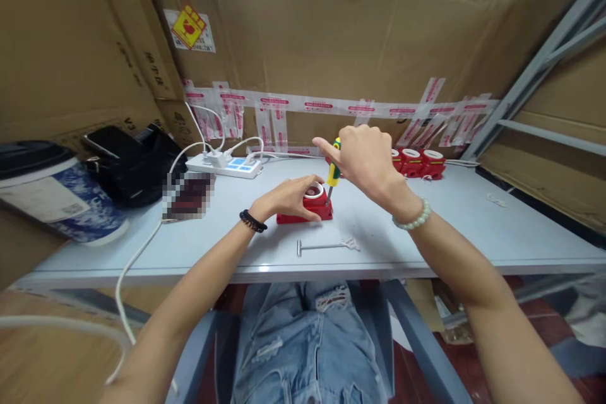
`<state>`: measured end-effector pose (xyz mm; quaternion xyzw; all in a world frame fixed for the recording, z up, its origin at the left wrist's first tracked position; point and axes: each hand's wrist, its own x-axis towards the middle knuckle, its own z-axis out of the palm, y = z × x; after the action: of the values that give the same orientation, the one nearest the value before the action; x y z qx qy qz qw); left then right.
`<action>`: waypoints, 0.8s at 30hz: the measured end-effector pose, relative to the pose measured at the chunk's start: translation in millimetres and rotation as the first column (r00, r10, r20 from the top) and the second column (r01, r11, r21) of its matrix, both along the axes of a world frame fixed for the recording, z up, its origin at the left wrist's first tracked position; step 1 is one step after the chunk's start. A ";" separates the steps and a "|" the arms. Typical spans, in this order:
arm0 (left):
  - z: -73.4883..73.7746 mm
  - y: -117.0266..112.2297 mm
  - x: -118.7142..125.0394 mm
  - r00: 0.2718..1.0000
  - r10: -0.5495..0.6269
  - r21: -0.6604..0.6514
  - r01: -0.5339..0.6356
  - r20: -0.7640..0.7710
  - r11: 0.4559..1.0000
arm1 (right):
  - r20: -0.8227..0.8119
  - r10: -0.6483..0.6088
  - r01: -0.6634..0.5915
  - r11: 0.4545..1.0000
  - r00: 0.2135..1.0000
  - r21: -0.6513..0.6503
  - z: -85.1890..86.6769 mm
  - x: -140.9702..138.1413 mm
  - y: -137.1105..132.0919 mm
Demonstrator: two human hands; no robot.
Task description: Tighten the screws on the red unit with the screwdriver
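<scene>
A red block-shaped part (pixel 305 208) with a white ring on top sits on the pale table (pixel 473 227). My left hand (pixel 290 196) grips it from the left side. My right hand (pixel 364 158) is closed around a green and yellow screwdriver (pixel 333 172), held upright with its tip down at the part's right edge. A small metal T-shaped tool (pixel 322 245) lies on the table just in front of the part.
Three more red parts (pixel 416 163) stand in a row at the back right. A white power strip (pixel 227 166) with cables lies at the back left, beside a black bag (pixel 137 167) and a blue and white tub (pixel 57 196). Cardboard walls surround the table.
</scene>
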<state>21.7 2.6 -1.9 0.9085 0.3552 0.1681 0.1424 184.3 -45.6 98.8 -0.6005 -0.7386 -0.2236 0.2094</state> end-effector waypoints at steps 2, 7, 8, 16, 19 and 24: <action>-1.2 1.7 0.5 1.000 -0.003 -0.023 0.004 0.012 1.000 | 0.049 0.066 -0.063 0.996 0.997 -0.059 5.3 -3.1 2.1; -1.7 4.5 1.3 0.999 -0.019 -0.073 0.022 0.039 0.997 | 0.163 0.323 -0.278 0.928 0.932 -0.248 21.2 1.1 -0.6; -2.1 5.0 0.8 0.999 -0.025 -0.075 0.028 0.046 0.997 | 0.171 0.371 -0.311 0.902 0.913 -0.299 25.8 4.0 -3.5; -5.0 5.9 -2.3 0.995 -0.046 -0.076 0.053 0.091 0.996 | 0.068 0.318 -0.271 0.887 0.946 -0.374 33.6 23.4 -1.2; -2.3 3.5 -0.8 0.997 -0.029 -0.067 0.034 0.067 0.997 | 0.045 0.279 -0.258 0.930 0.959 -0.262 24.0 23.3 13.3; 0.8 1.2 -0.1 0.998 -0.029 -0.063 0.032 0.051 0.998 | 0.079 0.396 -0.335 0.854 0.915 -0.399 29.9 24.0 13.1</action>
<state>21.6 3.8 -1.2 0.9043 0.3426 0.1774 0.1826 208.4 -32.6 128.8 -0.4581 -0.8825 -0.0804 0.0697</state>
